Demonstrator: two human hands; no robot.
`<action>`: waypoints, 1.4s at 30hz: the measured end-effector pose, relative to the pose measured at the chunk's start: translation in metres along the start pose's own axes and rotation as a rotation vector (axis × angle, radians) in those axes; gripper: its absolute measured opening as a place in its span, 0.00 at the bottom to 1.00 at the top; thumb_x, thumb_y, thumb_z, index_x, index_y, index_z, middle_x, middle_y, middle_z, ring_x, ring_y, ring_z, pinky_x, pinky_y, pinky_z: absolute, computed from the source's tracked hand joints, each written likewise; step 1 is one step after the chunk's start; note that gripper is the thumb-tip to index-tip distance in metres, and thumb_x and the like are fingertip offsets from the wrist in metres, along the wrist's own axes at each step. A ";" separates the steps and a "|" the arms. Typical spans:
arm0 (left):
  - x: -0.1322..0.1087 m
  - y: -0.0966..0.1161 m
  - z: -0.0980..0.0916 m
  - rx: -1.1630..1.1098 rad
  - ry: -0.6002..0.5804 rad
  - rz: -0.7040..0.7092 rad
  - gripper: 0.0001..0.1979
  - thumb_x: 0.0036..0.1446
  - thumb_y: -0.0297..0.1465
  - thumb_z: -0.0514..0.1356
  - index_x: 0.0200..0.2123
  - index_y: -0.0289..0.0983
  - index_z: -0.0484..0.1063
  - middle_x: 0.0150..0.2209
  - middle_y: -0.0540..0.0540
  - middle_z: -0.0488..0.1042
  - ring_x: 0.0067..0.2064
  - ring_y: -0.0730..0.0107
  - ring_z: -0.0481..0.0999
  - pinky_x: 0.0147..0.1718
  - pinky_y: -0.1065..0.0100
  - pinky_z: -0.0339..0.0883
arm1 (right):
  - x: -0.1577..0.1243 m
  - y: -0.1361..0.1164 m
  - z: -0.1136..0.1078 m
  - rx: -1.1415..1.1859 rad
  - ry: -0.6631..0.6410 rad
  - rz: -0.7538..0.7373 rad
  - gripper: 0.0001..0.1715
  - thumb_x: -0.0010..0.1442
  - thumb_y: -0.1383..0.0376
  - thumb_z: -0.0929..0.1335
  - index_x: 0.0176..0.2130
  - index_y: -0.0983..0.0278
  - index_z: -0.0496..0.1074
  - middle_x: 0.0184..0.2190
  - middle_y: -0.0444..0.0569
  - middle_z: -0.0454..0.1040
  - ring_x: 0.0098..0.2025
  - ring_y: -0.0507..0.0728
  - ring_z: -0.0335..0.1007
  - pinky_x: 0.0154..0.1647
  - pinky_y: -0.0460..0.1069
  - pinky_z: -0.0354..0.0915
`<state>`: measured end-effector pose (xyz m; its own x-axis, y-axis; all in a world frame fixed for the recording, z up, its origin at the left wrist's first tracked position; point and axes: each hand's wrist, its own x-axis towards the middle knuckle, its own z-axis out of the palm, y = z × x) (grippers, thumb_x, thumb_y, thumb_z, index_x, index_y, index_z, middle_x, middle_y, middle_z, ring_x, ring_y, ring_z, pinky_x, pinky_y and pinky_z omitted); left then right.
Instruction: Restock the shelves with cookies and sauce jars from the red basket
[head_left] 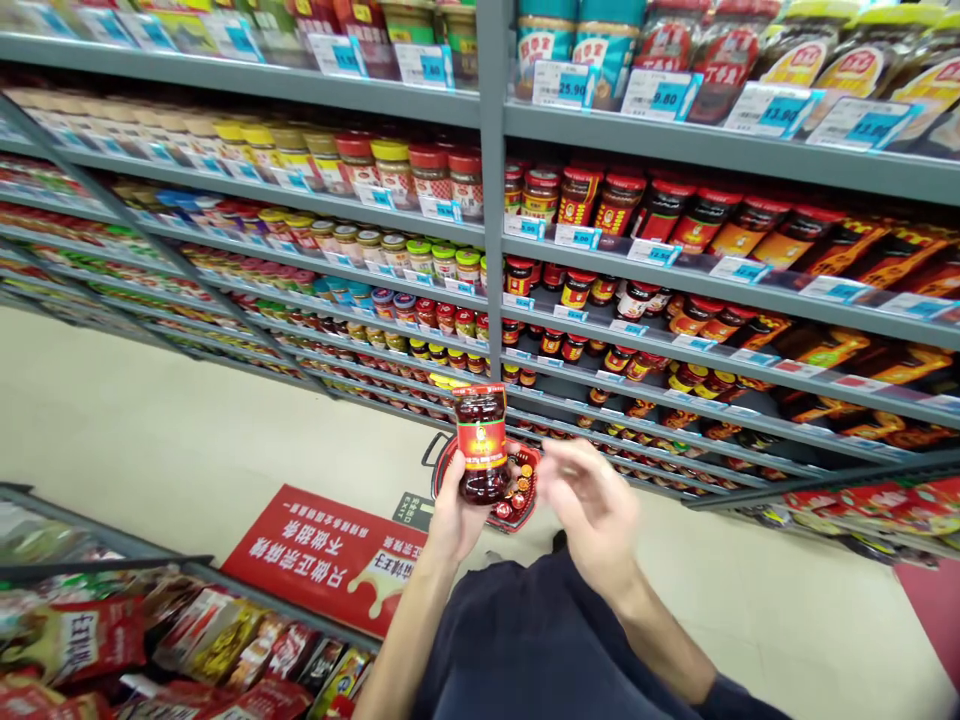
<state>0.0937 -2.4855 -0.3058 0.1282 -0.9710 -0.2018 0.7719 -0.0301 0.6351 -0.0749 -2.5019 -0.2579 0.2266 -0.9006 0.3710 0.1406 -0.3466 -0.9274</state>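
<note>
My left hand [452,515] is closed round the bottom of a glass jar of dark red chili sauce [481,441] with a red lid and red label, held upright in front of me. My right hand [585,505] hovers just right of the jar with its fingers loosely spread, holding nothing. Below the jar, a red shopping basket [525,505] stands on the floor with several jars inside it.
Grey store shelves [491,240] packed with sauce jars and price tags run across the view. A red floor sticker [322,550] lies on the pale floor. A lower rack of snack packets [150,640] sits at the bottom left.
</note>
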 end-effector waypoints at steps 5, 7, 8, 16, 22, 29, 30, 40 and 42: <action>0.004 -0.007 0.003 -0.021 0.088 -0.031 0.34 0.53 0.51 0.73 0.54 0.33 0.79 0.53 0.36 0.82 0.58 0.46 0.79 0.59 0.52 0.73 | 0.027 0.060 0.019 0.179 -0.079 0.300 0.23 0.67 0.51 0.73 0.57 0.57 0.76 0.56 0.51 0.78 0.56 0.56 0.77 0.60 0.52 0.74; 0.007 -0.009 0.002 -0.009 0.079 -0.053 0.33 0.54 0.51 0.72 0.53 0.32 0.79 0.51 0.35 0.82 0.58 0.46 0.79 0.59 0.51 0.73 | 0.028 0.070 0.018 0.219 -0.083 0.325 0.25 0.66 0.50 0.73 0.57 0.58 0.75 0.57 0.51 0.78 0.58 0.56 0.76 0.63 0.52 0.72; 0.008 -0.010 0.000 -0.002 0.068 -0.069 0.32 0.55 0.51 0.72 0.53 0.32 0.79 0.51 0.35 0.82 0.58 0.46 0.79 0.59 0.51 0.73 | 0.028 0.073 0.016 0.238 -0.078 0.328 0.27 0.65 0.49 0.74 0.58 0.58 0.74 0.58 0.50 0.78 0.60 0.57 0.75 0.65 0.52 0.71; 0.010 -0.017 0.004 0.090 0.031 -0.100 0.32 0.55 0.51 0.72 0.52 0.32 0.80 0.52 0.35 0.82 0.58 0.48 0.79 0.58 0.53 0.73 | 0.027 0.085 0.008 0.247 -0.025 0.444 0.30 0.63 0.44 0.74 0.55 0.60 0.79 0.54 0.50 0.82 0.52 0.61 0.79 0.61 0.56 0.73; 0.014 -0.026 0.004 0.111 0.059 -0.038 0.35 0.51 0.53 0.74 0.54 0.36 0.76 0.53 0.38 0.81 0.59 0.50 0.79 0.59 0.54 0.72 | 0.024 0.094 0.010 0.294 0.011 0.452 0.31 0.63 0.44 0.74 0.58 0.59 0.80 0.55 0.50 0.82 0.53 0.62 0.80 0.58 0.56 0.74; 0.013 -0.026 -0.005 0.160 0.059 0.026 0.31 0.54 0.52 0.72 0.51 0.40 0.70 0.50 0.44 0.81 0.55 0.58 0.80 0.55 0.59 0.74 | 0.022 0.092 0.010 0.290 0.020 0.418 0.30 0.62 0.46 0.75 0.57 0.60 0.81 0.56 0.51 0.81 0.57 0.63 0.79 0.61 0.57 0.73; 0.013 -0.027 -0.007 0.180 0.062 0.031 0.30 0.55 0.53 0.72 0.50 0.41 0.70 0.49 0.45 0.80 0.54 0.59 0.80 0.54 0.60 0.74 | 0.021 0.092 0.010 0.284 0.022 0.414 0.30 0.62 0.47 0.75 0.57 0.60 0.81 0.57 0.51 0.81 0.58 0.63 0.78 0.62 0.57 0.73; 0.020 -0.030 -0.016 0.490 0.060 0.139 0.29 0.61 0.51 0.67 0.58 0.41 0.70 0.54 0.40 0.79 0.56 0.55 0.79 0.55 0.59 0.71 | 0.031 0.095 0.005 0.278 -0.031 0.445 0.34 0.50 0.51 0.82 0.53 0.61 0.82 0.55 0.52 0.82 0.57 0.65 0.78 0.66 0.61 0.71; 0.028 -0.028 -0.016 0.564 0.064 0.205 0.27 0.62 0.48 0.67 0.58 0.40 0.74 0.59 0.39 0.76 0.61 0.55 0.75 0.61 0.60 0.67 | 0.035 0.099 0.003 0.254 -0.002 0.418 0.33 0.51 0.52 0.82 0.53 0.61 0.82 0.55 0.51 0.81 0.59 0.64 0.77 0.68 0.61 0.70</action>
<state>0.0859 -2.5082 -0.3408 0.2905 -0.9545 -0.0670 0.2807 0.0181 0.9596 -0.0506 -2.5668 -0.3367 0.3153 -0.9485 -0.0307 0.2678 0.1200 -0.9560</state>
